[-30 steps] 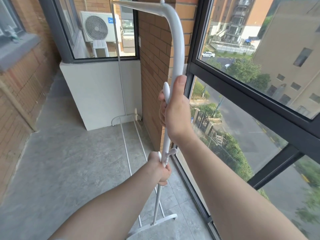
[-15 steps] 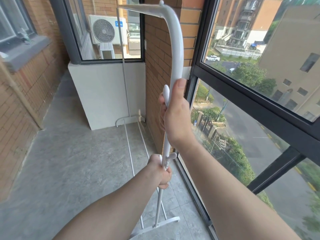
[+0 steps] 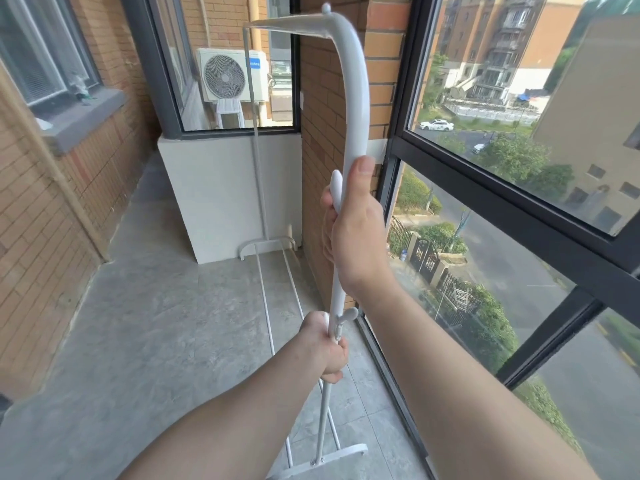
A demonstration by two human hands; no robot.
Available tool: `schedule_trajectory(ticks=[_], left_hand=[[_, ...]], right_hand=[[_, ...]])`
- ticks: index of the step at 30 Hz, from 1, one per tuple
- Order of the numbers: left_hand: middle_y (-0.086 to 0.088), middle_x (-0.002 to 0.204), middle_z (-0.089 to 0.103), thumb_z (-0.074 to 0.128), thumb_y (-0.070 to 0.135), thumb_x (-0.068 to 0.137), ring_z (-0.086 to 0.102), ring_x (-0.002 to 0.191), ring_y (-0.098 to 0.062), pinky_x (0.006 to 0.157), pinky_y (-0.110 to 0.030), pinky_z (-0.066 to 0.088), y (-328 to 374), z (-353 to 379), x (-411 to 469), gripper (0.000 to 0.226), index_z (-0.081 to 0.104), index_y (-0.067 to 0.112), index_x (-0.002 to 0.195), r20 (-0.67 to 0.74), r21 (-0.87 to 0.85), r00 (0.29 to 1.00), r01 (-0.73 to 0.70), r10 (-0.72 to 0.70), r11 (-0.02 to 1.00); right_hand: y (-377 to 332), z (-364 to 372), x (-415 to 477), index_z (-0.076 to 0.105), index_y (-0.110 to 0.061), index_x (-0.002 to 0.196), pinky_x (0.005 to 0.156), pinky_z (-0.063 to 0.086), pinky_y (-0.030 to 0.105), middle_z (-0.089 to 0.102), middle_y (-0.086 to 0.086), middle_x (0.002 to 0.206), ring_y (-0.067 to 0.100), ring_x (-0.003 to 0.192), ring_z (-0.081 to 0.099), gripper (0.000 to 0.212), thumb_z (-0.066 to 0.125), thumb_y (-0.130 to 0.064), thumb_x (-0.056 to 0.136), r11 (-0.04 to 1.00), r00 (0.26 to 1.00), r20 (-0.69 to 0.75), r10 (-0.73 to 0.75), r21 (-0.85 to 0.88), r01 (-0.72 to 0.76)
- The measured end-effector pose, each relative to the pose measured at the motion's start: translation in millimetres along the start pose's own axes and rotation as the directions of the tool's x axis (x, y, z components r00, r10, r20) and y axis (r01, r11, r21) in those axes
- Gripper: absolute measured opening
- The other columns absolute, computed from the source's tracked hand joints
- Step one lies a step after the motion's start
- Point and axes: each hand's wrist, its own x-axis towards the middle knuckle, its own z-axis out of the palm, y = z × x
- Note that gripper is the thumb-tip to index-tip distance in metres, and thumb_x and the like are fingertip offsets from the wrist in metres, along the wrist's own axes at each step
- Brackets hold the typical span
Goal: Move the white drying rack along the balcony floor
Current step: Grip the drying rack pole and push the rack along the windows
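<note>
Grey balcony floor [image 3: 145, 341], windows alongside. Right hand [image 3: 356, 237] grips the white drying rack [image 3: 353, 98] upright tight; left hand [image 3: 323, 346] is clenched on it just below.

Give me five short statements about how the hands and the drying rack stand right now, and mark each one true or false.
1. Both hands grip the near upright of the white drying rack. True.
2. The right hand holds the post lower than the left hand. False: the right hand is the higher one.
3. The rack's far foot sits by the low white wall. True.
4. Laundry hangs from the top bar. False: the bar is bare.
5. The air conditioner unit stands on the balcony floor. False: it is outside, behind the window.
</note>
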Motion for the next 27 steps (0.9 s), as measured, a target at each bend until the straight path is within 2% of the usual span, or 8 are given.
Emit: schedule_trajectory(ticks=[2,4,8,12,16,21,24,27], left_hand=[[-0.018,0.150,0.030,0.049,0.011,0.079,0.016,0.144,-0.042,0.050,-0.022,0.045,-3,-2,-2,0.051,0.061,-0.004,0.032,0.011,-0.025,1.000,-0.003,0.004,1.000],[-0.018,0.154,0.022,0.050,0.010,0.076,0.018,0.143,-0.041,0.049,-0.022,0.045,-7,-6,-5,0.047,0.063,-0.003,0.032,0.015,-0.028,1.000,-0.003,0.004,1.000],[-0.026,0.156,0.007,0.049,0.009,0.070,0.036,0.130,-0.033,0.045,-0.022,0.043,-20,-12,-16,0.041,0.064,-0.002,0.034,0.050,-0.015,0.998,-0.028,0.028,0.999],[-0.022,0.159,0.009,0.045,0.015,0.077,0.042,0.130,-0.027,0.034,-0.023,0.038,-34,-14,-21,0.050,0.066,-0.001,0.035,0.034,-0.002,0.998,-0.055,0.055,0.998],[-0.025,0.154,0.006,0.045,0.019,0.076,0.043,0.123,-0.029,0.040,-0.023,0.041,-49,-17,-27,0.050,0.066,0.002,0.034,-0.006,-0.006,0.997,-0.079,0.079,0.997],[-0.018,0.146,0.029,0.044,0.015,0.077,0.033,0.125,-0.033,0.058,-0.015,0.049,-68,-25,-38,0.050,0.065,0.002,0.033,-0.048,-0.037,0.993,-0.112,0.110,0.993],[-0.014,0.147,0.029,0.046,0.017,0.076,0.034,0.126,-0.035,0.044,-0.021,0.047,-76,-33,-42,0.047,0.068,0.003,0.037,-0.040,0.013,0.993,-0.112,0.113,0.994],[-0.016,0.108,0.045,0.050,0.016,0.081,0.033,0.130,-0.035,0.048,-0.021,0.046,-81,-44,-47,0.049,0.067,0.002,0.036,-0.016,-0.023,0.992,-0.123,0.123,0.992]], right_hand=[[-3,-2,-6,0.053,-0.023,0.070,0.072,0.032,0.045,0.042,-0.010,0.055,0.020,0.061,0.039,0.096,0.018,-0.111,0.058,1.000,1.000,0.003,-0.008,-0.002,0.008],[-7,-4,-11,0.054,-0.022,0.070,0.073,0.033,0.045,0.043,-0.011,0.055,0.019,0.061,0.040,0.097,0.018,-0.112,0.056,1.000,1.000,0.010,-0.007,0.000,0.007],[-14,-14,-22,0.055,-0.022,0.067,0.074,0.033,0.043,0.046,-0.012,0.053,0.018,0.061,0.041,0.098,0.017,-0.112,0.055,1.000,1.000,0.014,-0.014,0.009,0.014],[-22,-25,-33,0.058,-0.025,0.062,0.074,0.033,0.045,0.047,-0.012,0.052,0.018,0.060,0.042,0.096,0.018,-0.112,0.055,0.999,1.000,0.017,-0.020,0.034,0.020],[-27,-36,-44,0.059,-0.025,0.063,0.074,0.034,0.045,0.048,-0.013,0.052,0.019,0.061,0.043,0.096,0.019,-0.112,0.054,0.998,0.999,0.027,-0.023,0.059,0.021],[-39,-49,-64,0.057,-0.025,0.060,0.075,0.035,0.045,0.049,-0.012,0.056,0.018,0.062,0.044,0.096,0.016,-0.112,0.054,0.998,0.998,0.044,-0.035,0.054,0.033],[-49,-52,-77,0.057,-0.026,0.060,0.076,0.035,0.044,0.049,-0.012,0.056,0.018,0.062,0.044,0.094,0.016,-0.111,0.056,0.998,0.999,0.032,-0.035,0.058,0.033],[-56,-51,-90,0.054,-0.023,0.060,0.074,0.035,0.044,0.046,-0.013,0.051,0.019,0.060,0.042,0.090,0.018,-0.105,0.068,0.998,0.999,0.029,-0.034,0.053,0.033]])
